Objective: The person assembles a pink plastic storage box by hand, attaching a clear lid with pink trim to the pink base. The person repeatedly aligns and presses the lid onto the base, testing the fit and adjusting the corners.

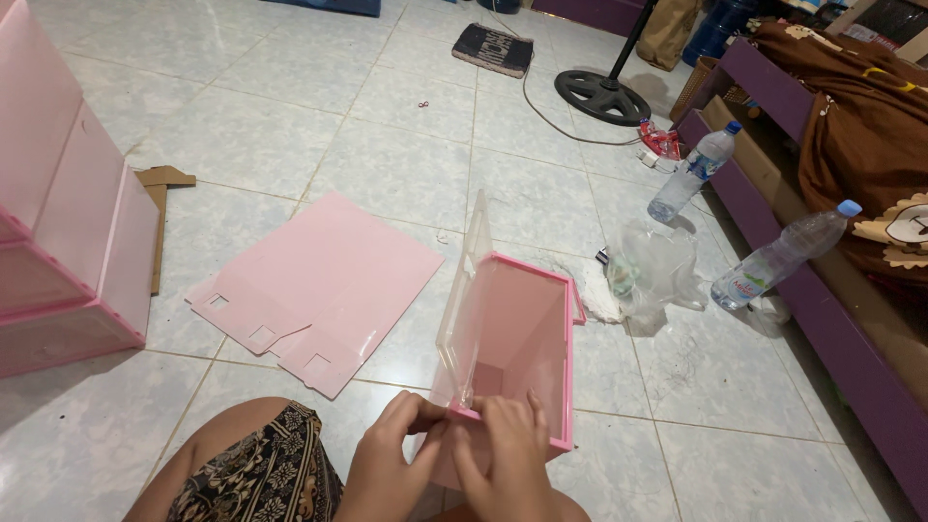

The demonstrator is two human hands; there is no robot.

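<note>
A pink plastic drawer box stands on the tiled floor right in front of me, its open side up. A clear plastic front panel stands upright along its left edge. My left hand pinches the near lower corner of the panel where it meets the box rim. Beside it, my right hand presses fingers on the same near rim of the box. Both hands touch each other at that corner.
Flat pink panels with square notches lie on the floor to the left. A pink shelf unit stands at far left. Two water bottles, a crumpled plastic bag, a fan base and a purple bed frame lie right.
</note>
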